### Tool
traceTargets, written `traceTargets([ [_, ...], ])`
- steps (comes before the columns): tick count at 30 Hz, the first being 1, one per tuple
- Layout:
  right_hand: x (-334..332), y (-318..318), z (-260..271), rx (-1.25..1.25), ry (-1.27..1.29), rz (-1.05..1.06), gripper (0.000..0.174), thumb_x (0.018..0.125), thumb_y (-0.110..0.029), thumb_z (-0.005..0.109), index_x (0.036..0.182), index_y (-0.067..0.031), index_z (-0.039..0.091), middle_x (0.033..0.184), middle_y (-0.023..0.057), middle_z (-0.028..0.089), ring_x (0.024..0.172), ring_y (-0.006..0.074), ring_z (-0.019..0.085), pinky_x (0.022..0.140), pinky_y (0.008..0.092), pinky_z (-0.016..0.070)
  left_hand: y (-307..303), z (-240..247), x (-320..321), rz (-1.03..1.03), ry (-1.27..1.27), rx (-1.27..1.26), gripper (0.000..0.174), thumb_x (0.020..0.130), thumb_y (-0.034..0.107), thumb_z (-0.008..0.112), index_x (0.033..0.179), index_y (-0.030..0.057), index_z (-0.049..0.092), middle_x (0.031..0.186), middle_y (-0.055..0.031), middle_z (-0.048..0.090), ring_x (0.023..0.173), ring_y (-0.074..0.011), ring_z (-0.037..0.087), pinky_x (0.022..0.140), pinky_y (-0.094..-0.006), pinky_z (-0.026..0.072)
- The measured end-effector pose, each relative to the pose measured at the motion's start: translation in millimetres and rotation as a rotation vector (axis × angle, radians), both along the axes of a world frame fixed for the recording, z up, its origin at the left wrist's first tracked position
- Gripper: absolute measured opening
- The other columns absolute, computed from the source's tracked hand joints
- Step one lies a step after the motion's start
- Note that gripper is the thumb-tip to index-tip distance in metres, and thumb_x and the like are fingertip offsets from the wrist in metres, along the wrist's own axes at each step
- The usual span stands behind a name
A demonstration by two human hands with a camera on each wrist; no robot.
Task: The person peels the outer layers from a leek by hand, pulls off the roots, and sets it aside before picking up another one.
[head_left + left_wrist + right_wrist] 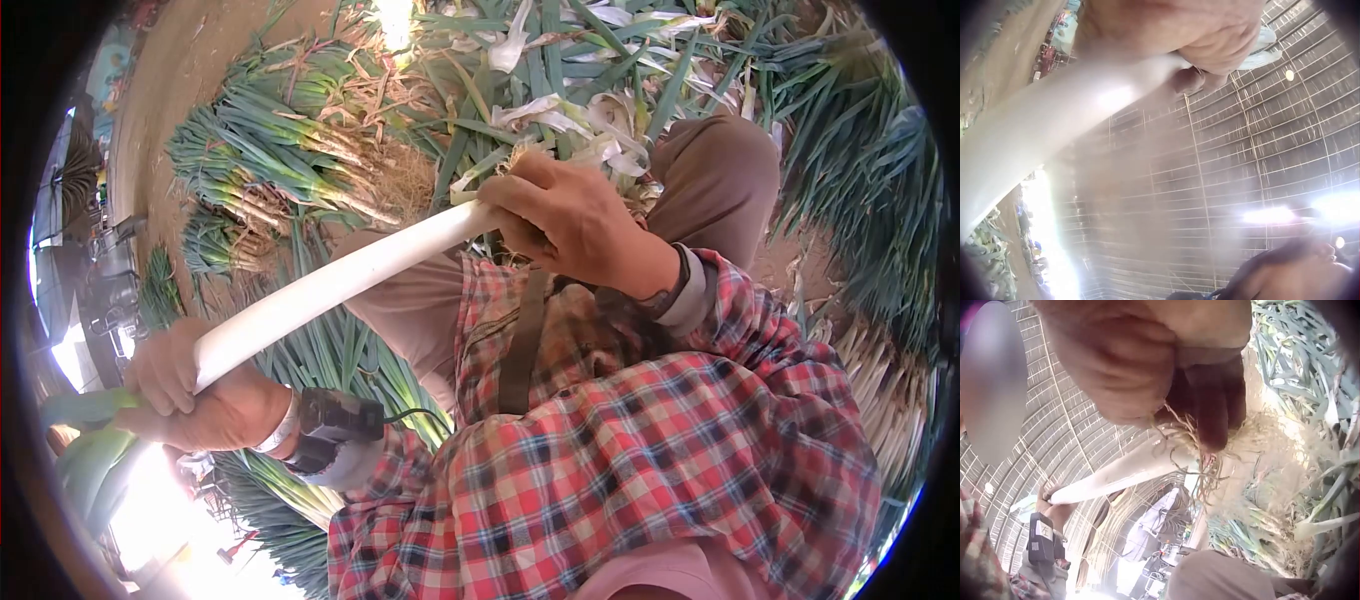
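Observation:
One long white-stalked green onion [330, 295] stretches slantwise between both hands, its stalk bare and smooth. My left hand [215, 390] grips it where the white turns to green, and the green leaves [100, 470] hang out beyond that hand. At the other end my right hand [580, 215] holds the root end with curled fingers. Thin stringy roots [1200, 469] stick out below those fingertips in the right wrist view. From the left wrist view, the stalk [1054, 119] runs out of the left fingers toward the lower left.
Bundled green onions with roots [290, 150] lie on the ground at left. Loose leaves and peeled skins [610, 120] cover the ground ahead. A large heap of green onions [860, 170] lies at right. The person's bent knee [720, 180] is close beside the right hand.

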State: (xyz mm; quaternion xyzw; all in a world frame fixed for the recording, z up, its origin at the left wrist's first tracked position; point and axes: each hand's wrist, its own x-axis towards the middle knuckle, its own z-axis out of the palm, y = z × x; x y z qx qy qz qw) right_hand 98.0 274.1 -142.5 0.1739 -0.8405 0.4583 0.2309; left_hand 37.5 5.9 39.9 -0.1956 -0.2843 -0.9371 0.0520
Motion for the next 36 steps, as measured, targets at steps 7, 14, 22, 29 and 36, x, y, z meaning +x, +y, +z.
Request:
traceTargets([
  [7,-4.9,-0.5,0.5,0.069,-0.032,0.000,0.015,0.077,-0.012,0.065,0.088,-0.0084,0.057,0.075,0.0086,0.050,0.062,0.0298,0.056,0.054,0.0398,0.0450,2.2,-1.0,0.7,-0.057,0.024,0.014,0.041,0.091,0.050,0.052,0.075,0.0123,0.049,0.050,0.0064,0.039,0.044,-0.0084,0.039,0.047,-0.0250,0.0354],
  [14,-22.8,1.5,-27.4,-0.215,-0.386,-0.304,0.012,0.084,-0.011,0.057,0.081,0.0006,0.057,0.077,0.0138,0.061,0.068,0.0303,0.061,0.057,0.0387,0.0479,1.7,-2.3,4.3,-0.084,0.060,-0.047,0.034,0.089,0.044,0.056,0.078,0.0127,0.051,0.051,0.0070,0.041,0.048,-0.0094,0.040,0.052,-0.0267,0.0369],
  [22,-27.3,30.7,-4.3,-0.406,-0.456,-0.125,0.023,0.085,-0.021,0.063,0.087,0.0016,0.059,0.083,0.0177,0.062,0.079,0.0381,0.059,0.072,0.0430,0.0474,-14.9,-6.6,1.2,0.010,0.060,-0.102,0.018,0.084,0.020,0.071,0.079,0.0146,0.054,0.052,0.0080,0.044,0.047,-0.0050,0.041,0.053,-0.0238,0.0352],
  [29,-17.3,27.4,-31.1,0.278,-0.564,0.237,0.027,0.084,-0.017,0.062,0.105,-0.0008,0.060,0.098,0.0197,0.060,0.090,0.0365,0.058,0.075,0.0435,0.0456,-36.3,1.0,-11.9,0.040,0.123,-0.019,0.032,0.100,0.035,0.046,0.074,0.0150,0.045,0.057,0.0085,0.031,0.052,-0.0054,0.031,0.053,-0.0237,0.0317],
  [36,-3.5,50.1,35.5,-0.241,-0.782,0.310,0.012,0.091,-0.011,0.053,0.091,0.0009,0.056,0.073,0.0044,0.047,0.069,0.0108,0.047,0.062,0.0300,0.0421,-136.5,6.3,-65.9,0.176,-0.100,-0.083,0.036,0.099,0.032,0.051,0.071,0.0140,0.039,0.059,0.0036,0.032,0.054,-0.0105,0.035,0.054,-0.0271,0.0367],
])
